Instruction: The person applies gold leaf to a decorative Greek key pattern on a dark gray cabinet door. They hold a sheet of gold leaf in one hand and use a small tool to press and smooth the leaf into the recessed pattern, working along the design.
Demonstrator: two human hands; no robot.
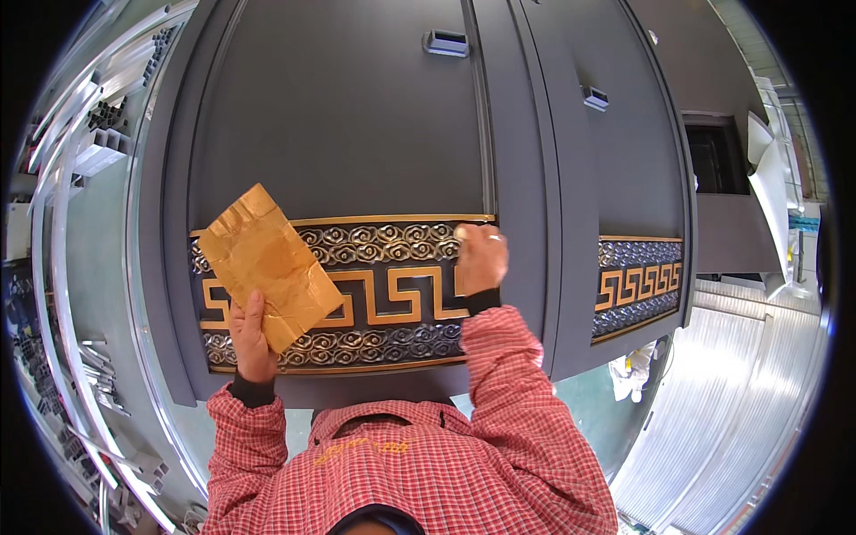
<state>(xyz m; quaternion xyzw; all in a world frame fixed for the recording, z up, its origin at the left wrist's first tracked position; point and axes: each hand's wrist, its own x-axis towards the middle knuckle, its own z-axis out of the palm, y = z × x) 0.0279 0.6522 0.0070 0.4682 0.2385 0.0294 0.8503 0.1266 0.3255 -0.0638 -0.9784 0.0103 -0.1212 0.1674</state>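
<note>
My left hand [254, 337] grips a flat gold-coloured board [267, 263] by its lower edge, thumb on top. Creased and darker in its middle, the board covers part of the ornamental band on a dark grey door panel [348, 116]. The band has a gold key-pattern strip [406, 296] between an upper row of swirl relief [383, 242] and a lower one [383, 343]. At the right end of the upper row, my right hand [482, 259] is closed with its fingertips against the relief. A small pale bit shows at the fingertips, too hidden to name.
A second dark panel with a matching band [637, 290] stands to the right. Small box-shaped fittings [446, 43] stick out of the panels. Racks of metal profiles [102, 147] line the left side. Ribbed translucent sheeting [722, 392] lies at the lower right.
</note>
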